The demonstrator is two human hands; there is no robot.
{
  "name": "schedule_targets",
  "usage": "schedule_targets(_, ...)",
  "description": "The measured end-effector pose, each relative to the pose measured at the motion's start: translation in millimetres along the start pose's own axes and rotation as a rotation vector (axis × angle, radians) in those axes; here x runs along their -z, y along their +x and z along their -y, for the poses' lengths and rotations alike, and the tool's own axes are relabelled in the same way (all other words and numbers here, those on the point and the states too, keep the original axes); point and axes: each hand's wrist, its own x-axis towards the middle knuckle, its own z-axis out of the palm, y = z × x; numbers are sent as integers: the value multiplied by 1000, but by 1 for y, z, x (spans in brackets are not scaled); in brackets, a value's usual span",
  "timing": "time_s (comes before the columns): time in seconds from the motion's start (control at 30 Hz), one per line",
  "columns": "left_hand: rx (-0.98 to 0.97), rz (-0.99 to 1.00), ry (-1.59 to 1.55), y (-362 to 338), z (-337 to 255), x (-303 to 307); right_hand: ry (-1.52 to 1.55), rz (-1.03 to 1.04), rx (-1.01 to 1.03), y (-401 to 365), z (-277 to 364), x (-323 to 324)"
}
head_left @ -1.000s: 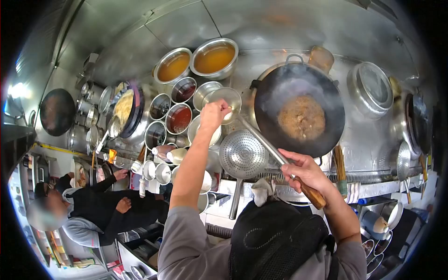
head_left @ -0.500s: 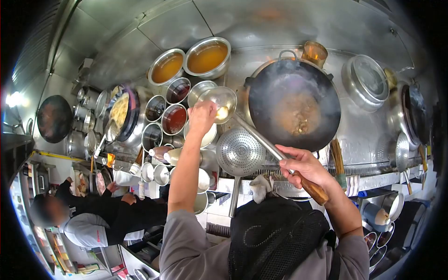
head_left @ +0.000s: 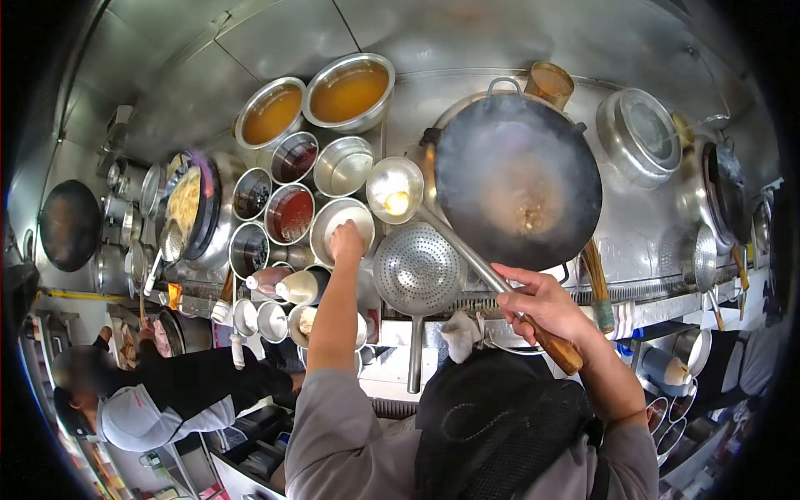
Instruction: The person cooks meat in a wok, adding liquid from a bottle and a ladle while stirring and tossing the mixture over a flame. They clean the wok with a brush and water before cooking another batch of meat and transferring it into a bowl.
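Note:
My right hand (head_left: pixel 546 310) is wrapped around the wooden end of a long-handled metal ladle (head_left: pixel 395 187). The ladle's bowl hangs just left of the wok, with something shiny yellow in it that I cannot make out. My left hand (head_left: pixel 347 242) reaches down into a metal pot (head_left: pixel 332 218) with a pale inside. Its fingers are drawn together and their tips are partly hidden; whatever they pinch is too small to name. To the right of that pot lies a perforated strainer (head_left: pixel 419 268), handle toward me. A large dark wok (head_left: pixel 467 200) steams, with brownish liquid and bits at its bottom.
Two bowls of amber liquid (head_left: pixel 348 93) stand at the back. Pots of dark and red sauce (head_left: pixel 290 214) crowd the left, with squeeze bottles (head_left: pixel 297 288) nearer me. A co-worker (head_left: pixel 154 408) stands at left. A bamboo brush (head_left: pixel 597 283) leans beside the wok.
My left hand has moved away from the ladle's bowl, down and left into the pale-lined pot. My right hand keeps its grip on the ladle. The view has shifted slightly.

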Motion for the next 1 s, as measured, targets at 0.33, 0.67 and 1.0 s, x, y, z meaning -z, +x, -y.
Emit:
schedule_targets(0.33,-174,-334,-255,-8,6,37,-17,11,48,-5,-6,3)
schedule_targets(0.67,-362,-808,-660,-47,-24,95,306,89,32,-23,-14,18)
schedule_targets(1.0,-248,-658,-657,-191,-40,44,-452,-379,289,-63,-44,118)
